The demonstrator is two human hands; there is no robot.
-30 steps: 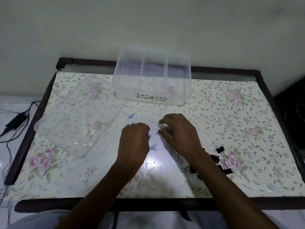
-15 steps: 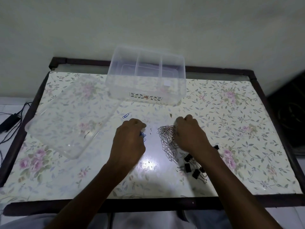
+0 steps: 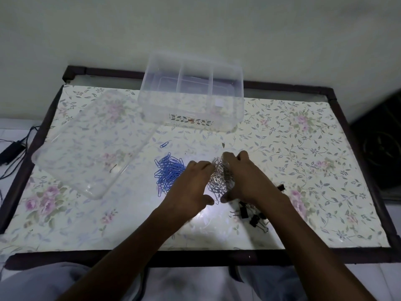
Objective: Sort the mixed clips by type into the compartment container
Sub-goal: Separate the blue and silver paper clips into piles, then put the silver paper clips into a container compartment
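Head view: floral table (image 3: 303, 148) against white wall (image 3: 195, 25); clear lid (image 3: 86, 148) left.

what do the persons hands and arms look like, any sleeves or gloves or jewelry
Both arms are bare from the bottom edge of the frame up to the hands, with no sleeve in view. The left hand and right hand wear no gloves. No watch, bracelet or ring shows on either wrist or on the visible fingers.
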